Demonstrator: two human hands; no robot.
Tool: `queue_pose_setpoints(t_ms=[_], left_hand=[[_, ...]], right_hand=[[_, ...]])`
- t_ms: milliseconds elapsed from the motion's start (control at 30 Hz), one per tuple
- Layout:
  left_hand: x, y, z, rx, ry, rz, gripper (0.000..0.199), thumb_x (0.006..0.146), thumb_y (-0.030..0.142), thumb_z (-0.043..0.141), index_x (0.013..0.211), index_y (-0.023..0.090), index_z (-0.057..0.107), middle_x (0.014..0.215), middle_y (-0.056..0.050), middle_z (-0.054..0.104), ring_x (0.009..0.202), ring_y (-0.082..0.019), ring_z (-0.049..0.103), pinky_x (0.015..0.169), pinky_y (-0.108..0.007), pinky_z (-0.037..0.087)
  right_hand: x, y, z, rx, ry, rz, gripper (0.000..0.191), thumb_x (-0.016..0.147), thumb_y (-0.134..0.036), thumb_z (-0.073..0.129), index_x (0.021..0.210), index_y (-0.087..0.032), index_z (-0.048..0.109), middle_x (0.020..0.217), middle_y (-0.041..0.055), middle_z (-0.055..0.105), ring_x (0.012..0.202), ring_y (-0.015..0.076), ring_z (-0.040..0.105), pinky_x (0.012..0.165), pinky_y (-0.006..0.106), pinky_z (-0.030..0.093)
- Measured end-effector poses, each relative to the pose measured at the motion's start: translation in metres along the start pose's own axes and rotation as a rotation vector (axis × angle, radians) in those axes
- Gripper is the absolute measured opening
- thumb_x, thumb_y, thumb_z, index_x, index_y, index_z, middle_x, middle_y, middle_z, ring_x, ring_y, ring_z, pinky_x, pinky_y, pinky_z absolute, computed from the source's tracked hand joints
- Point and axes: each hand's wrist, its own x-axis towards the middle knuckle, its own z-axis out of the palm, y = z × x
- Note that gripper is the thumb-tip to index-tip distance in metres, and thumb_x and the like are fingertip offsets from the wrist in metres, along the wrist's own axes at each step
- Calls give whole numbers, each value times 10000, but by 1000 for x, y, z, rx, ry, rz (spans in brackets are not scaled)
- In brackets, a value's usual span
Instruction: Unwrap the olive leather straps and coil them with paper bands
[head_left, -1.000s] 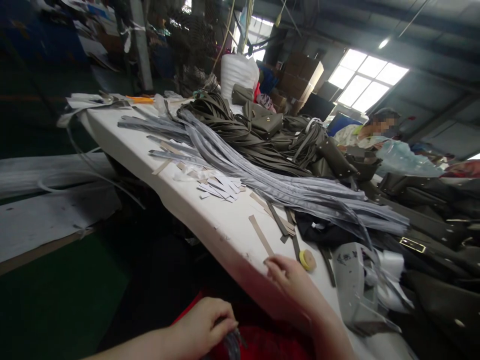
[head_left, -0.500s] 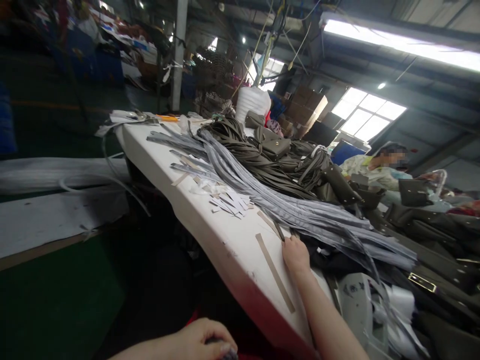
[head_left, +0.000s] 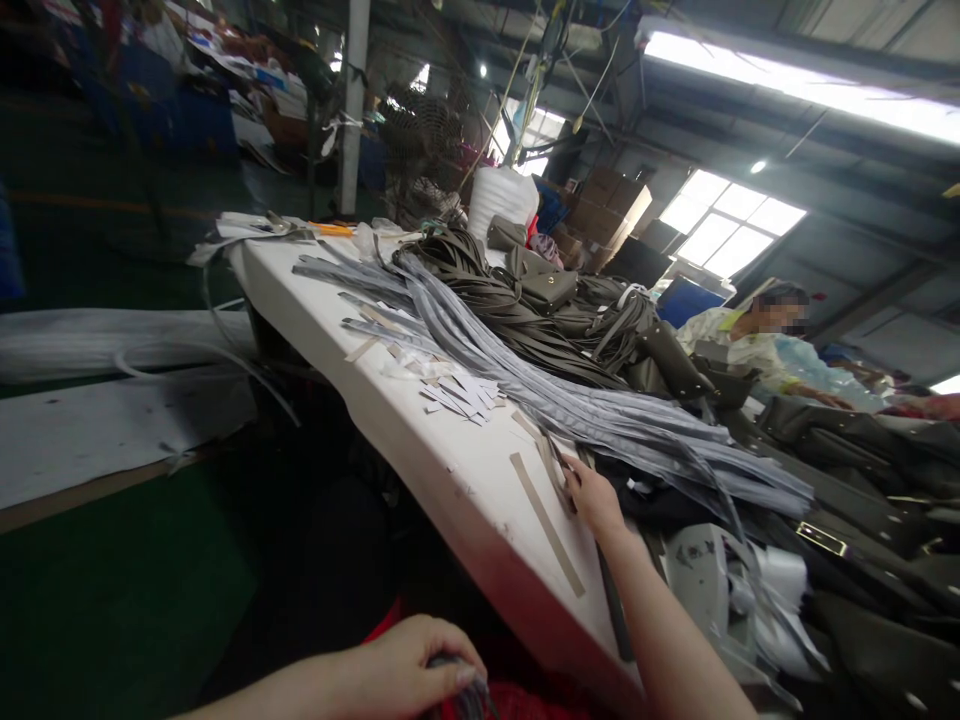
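Note:
My left hand [head_left: 427, 660] is low at the front, in front of the table edge. Its fingers are curled round a grey bundle [head_left: 469, 697], mostly hidden. My right hand [head_left: 596, 497] rests over the white tabletop [head_left: 465, 500], fingers and thumb closed on a dark strip [head_left: 556, 458]. More of a dark strip [head_left: 616, 612] shows beside my right forearm. To the left of this hand lies a flat tan strip [head_left: 546, 525]. Beyond it are scattered white paper slips [head_left: 461, 397] and a long bunch of grey strips [head_left: 570, 410].
Dark olive straps [head_left: 525, 320] and bag pieces [head_left: 551, 288] are heaped behind the grey strips. A white tape dispenser [head_left: 701, 590] stands right of my forearm. A co-worker [head_left: 780, 350] sits across at the right. A white roll [head_left: 501, 205] stands at the back.
My right hand has shifted slightly and its fingers are lifted more. A dark strip now shows along the table beside the right forearm. The co-worker's raised olive piece is no longer held up.

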Motion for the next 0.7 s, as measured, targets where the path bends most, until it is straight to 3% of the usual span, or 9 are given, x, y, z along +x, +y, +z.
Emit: queue_pose_setpoints(t_ms=[133,233,433,700], left_hand=[[-2,1,0,27,-6,-16,632,807,696,501,1112,175,688,883,-85,725,651,-184,650,468,-204,424],[-5,5,-1,27,1,5,590,818,672,510,1085,181,700,843,-60,721,652,-172,640,535,-216,467],[-9,13,-1,81,75,137,401,844,538,564,962,201,746,812,-25,718,831,-191,645,810,-264,492],[-13,9,2,76,108,133,375,863,495,549,996,202,741,884,-25,722,886,-196,645,838,-262,481]], right_hand=[[-4,-1,-6,-75,104,-5,383,905,-99,433,1192,-194,669,1152,117,678,1039,237,597,911,319,399],[-6,-8,-8,-105,152,-59,347,890,-112,480,1160,-184,684,1228,118,626,1129,252,526,996,330,341],[-10,-23,0,-119,116,-76,254,931,-265,502,972,-201,744,952,91,691,977,227,577,902,289,386],[-7,-33,7,-133,37,-8,273,922,-225,495,889,-143,753,953,150,689,948,236,616,832,299,412]])
